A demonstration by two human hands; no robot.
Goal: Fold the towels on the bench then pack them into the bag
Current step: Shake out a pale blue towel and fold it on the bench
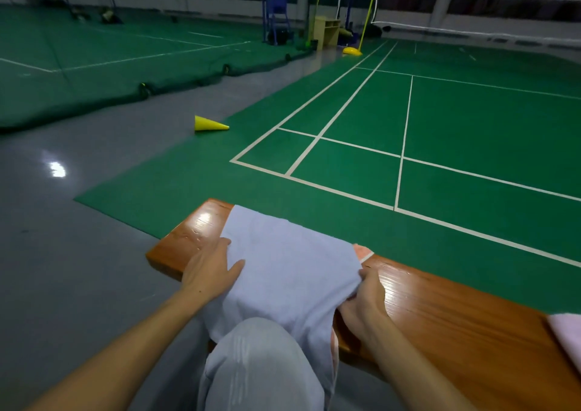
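Note:
A pale blue towel [283,263] lies spread across the left end of the glossy wooden bench [440,316], its near part hanging over my knee. My left hand [210,272] grips the towel's left edge, thumb on top and fingers tucked under. My right hand [364,300] pinches the towel's right edge against the bench. A pink towel [361,252] peeks out from beneath the blue one at its right side. Another pink towel [569,335] sits at the bench's right end, cut off by the frame. No bag is in view.
A yellow cone [209,123] lies on its side on the grey floor beyond the bench. Green badminton courts with white lines stretch ahead; nets, a blue umpire chair [276,8] and a small wooden cabinet [327,31] stand far back.

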